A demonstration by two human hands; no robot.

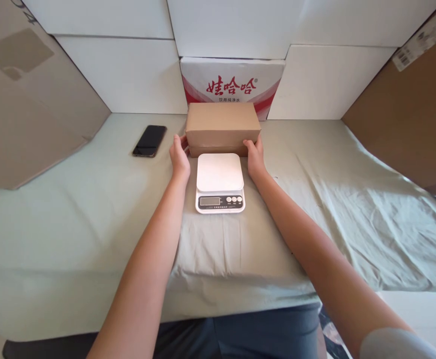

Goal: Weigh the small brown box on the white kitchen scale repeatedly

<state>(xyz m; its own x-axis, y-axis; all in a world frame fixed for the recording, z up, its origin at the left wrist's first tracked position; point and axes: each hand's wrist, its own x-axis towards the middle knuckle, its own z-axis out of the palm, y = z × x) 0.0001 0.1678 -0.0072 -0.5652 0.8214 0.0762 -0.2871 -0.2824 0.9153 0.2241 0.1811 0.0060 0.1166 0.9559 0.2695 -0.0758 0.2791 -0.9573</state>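
Note:
A closed brown cardboard box (223,117) is gripped at its two ends, just behind a white kitchen scale (220,172). My left hand (179,153) presses on the left end, its thumb up and some fingers hidden behind the box. On the right end, my right hand (254,153) has its thumb on the front face, with the other fingers mostly out of sight. The scale lies flat between my forearms, its small grey display and round buttons facing me. Nothing rests on its platform.
A black smartphone (149,140) lies left of the box on the green cloth (91,224). Behind stand white panels (124,75) and a red-and-white carton (233,82). Large cardboard boxes flank the left (27,109) and right (408,119). The cloth is wrinkled at right.

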